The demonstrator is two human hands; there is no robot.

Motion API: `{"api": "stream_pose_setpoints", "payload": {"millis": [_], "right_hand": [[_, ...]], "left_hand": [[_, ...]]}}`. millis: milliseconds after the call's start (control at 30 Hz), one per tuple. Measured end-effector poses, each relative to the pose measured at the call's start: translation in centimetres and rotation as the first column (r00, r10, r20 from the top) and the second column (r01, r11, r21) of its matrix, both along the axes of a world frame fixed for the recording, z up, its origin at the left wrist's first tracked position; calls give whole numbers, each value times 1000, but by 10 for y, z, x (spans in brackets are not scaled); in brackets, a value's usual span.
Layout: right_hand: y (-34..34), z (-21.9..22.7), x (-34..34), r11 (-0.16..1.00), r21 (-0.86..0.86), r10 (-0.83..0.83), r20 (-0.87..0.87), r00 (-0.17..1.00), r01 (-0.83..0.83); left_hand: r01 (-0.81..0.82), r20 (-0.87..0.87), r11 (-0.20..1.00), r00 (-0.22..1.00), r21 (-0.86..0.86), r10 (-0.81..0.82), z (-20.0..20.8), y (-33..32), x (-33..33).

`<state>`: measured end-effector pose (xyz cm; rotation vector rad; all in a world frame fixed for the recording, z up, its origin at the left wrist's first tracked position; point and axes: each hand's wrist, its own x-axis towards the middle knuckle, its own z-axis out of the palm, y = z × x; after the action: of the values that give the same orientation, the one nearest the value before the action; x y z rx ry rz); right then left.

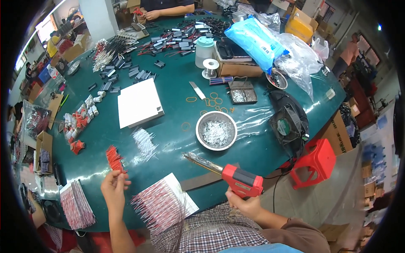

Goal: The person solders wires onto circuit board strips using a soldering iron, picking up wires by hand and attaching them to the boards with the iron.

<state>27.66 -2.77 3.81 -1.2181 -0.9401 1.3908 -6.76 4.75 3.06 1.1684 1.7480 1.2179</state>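
Observation:
My right hand grips a red and black soldering gun by its handle. Its long metal front points left, over the table's near part. At the lower end of a small pile of short red wires, my left hand has its fingers pinched together on a red wire. White short wires lie to the right of that pile. Between my hands, a row of red and white wires rests on a white sheet at the table edge. Beyond the gun stands a round bowl with silvery bits inside.
A white box, rubber bands, a solder spool and an open metal tin occupy the middle. A black fan stands right, above a red stool. Black parts are heaped far off, before another person's hands.

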Motion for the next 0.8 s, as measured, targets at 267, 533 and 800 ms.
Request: {"api": "stream_pose_setpoints", "payload": {"millis": [267,533,800], "right_hand": [[18,0,-56,975,156,156,48,987,-161],[5,5,-66,979,37,203,-6,979,-203],[4,8,-75,968,162,180,92,979,-193]], "left_hand": [[495,572,862,740,-108,-353,30,-31,81],[651,664,742,627,-160,-408,15,-55,84],[696,660,703,597,-144,-456,13,-64,79]]}}
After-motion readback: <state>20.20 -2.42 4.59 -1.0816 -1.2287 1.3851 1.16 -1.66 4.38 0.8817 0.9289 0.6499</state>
